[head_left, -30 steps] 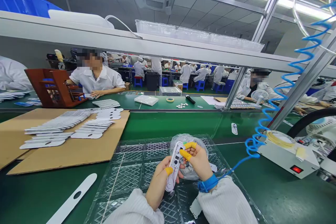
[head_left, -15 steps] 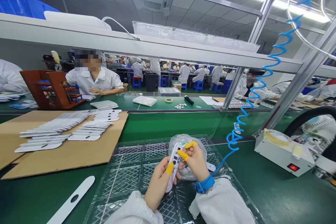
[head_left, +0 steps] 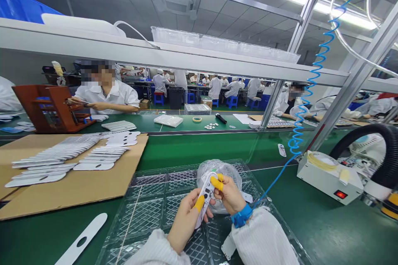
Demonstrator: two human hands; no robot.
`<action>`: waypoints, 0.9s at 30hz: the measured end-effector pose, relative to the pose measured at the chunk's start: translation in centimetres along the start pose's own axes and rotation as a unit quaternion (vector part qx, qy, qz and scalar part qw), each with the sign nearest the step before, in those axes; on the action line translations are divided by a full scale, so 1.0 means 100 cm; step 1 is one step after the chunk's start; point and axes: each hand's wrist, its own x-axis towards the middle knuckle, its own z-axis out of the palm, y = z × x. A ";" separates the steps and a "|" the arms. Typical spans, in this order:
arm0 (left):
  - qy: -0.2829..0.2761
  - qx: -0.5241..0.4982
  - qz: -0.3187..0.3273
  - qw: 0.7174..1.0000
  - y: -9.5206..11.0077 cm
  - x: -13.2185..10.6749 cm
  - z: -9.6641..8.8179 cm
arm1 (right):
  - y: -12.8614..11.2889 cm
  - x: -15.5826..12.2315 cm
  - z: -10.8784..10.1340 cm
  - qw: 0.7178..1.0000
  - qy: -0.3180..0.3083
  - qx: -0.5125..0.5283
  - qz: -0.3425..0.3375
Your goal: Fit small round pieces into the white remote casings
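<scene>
Beneath a long white shelf [head_left: 174, 54] stretches a green workbench [head_left: 311, 215], its surface glossy on the right. On its left lies a sheet of cardboard [head_left: 124, 186] bearing overlapping white panels [head_left: 62, 153]; in the middle, below the hands, sits a clear tray [head_left: 149, 203] with a diamond-patterned floor. Across the way a co-worker [head_left: 108, 98] in white sits by a reddish-brown fixture [head_left: 42, 105], hands close to it. To the right stands a pale box [head_left: 329, 180], and a crumpled clear bag [head_left: 233, 178] rests on the tray. One loose white strip [head_left: 93, 228] with an oval hole lies near the tray's left edge. Over the tray the left hand [head_left: 185, 217] holds a slim white board [head_left: 209, 187], tilted, in front of the bag — thumb on its face, fingers underneath. The right hand [head_left: 231, 196], a blue strap [head_left: 241, 216] round its wrist, has thumb and forefinger close together at the board's upper end; whether they pinch anything I cannot tell. Yellow finger covers [head_left: 217, 183] show on both hands — and smallest, dark components dot the board
</scene>
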 end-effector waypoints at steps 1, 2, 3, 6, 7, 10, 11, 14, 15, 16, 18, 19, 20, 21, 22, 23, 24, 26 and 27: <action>0.000 -0.001 -0.003 1.000 0.000 0.000 0.000 | 0.000 0.000 0.000 1.000 0.002 0.004 -0.002; 0.001 -0.002 -0.007 1.000 0.001 0.000 0.001 | 0.000 -0.001 0.001 1.000 0.005 0.008 -0.004; 0.002 -0.003 -0.010 1.000 0.001 0.000 0.001 | 0.000 0.000 0.001 1.000 0.008 0.010 -0.006; 0.011 0.001 -0.014 1.000 0.003 0.001 0.001 | 0.000 0.002 -0.001 0.999 0.029 0.014 -0.015; 0.015 0.006 -0.015 1.000 0.003 0.001 0.000 | 0.001 0.003 -0.003 0.999 0.042 0.014 -0.021; 0.029 0.022 -0.023 0.999 0.004 0.002 -0.003 | 0.001 0.008 -0.011 0.994 0.097 0.011 -0.047; 0.035 0.033 -0.026 0.999 0.004 0.002 -0.005 | 0.001 0.010 -0.014 0.992 0.115 0.004 -0.055; 0.045 0.085 -0.050 0.994 0.005 0.003 -0.010 | 0.002 0.012 -0.022 0.987 0.145 -0.044 -0.059; 0.050 0.098 -0.054 0.992 0.006 0.003 -0.012 | 0.002 0.012 -0.024 0.985 0.149 -0.068 -0.057; 0.056 0.104 -0.055 0.991 0.007 0.003 -0.015 | 0.002 0.012 -0.026 0.982 0.152 -0.094 -0.053; 0.086 0.092 -0.054 0.991 0.008 0.003 -0.021 | 0.001 0.011 -0.033 0.975 0.157 -0.149 -0.044; 0.114 0.073 -0.054 0.989 0.008 0.004 -0.024 | 0.000 0.011 -0.037 0.970 0.159 -0.177 -0.040; 0.148 0.053 -0.057 0.986 0.007 0.004 -0.028 | 0.000 0.010 -0.041 0.965 0.160 -0.205 -0.035; 0.184 0.035 -0.060 0.980 0.006 0.005 -0.033 | -0.001 0.009 -0.046 0.959 0.161 -0.233 -0.030; 0.219 0.020 -0.061 0.974 0.005 0.007 -0.038 | -0.002 0.009 -0.051 0.952 0.159 -0.262 -0.024; 0.249 0.011 -0.058 0.967 0.004 0.010 -0.044 | -0.002 0.009 -0.056 0.943 0.156 -0.293 -0.019; 0.270 0.006 -0.052 0.961 0.004 0.013 -0.050 | -0.003 0.009 -0.060 0.934 0.150 -0.325 -0.013; 0.294 0.008 -0.038 0.955 0.007 0.024 -0.062 | -0.001 0.009 -0.065 0.910 0.132 -0.394 -0.007; 0.304 0.008 -0.031 0.952 0.010 0.030 -0.068 | 0.000 0.010 -0.065 0.896 0.119 -0.427 -0.008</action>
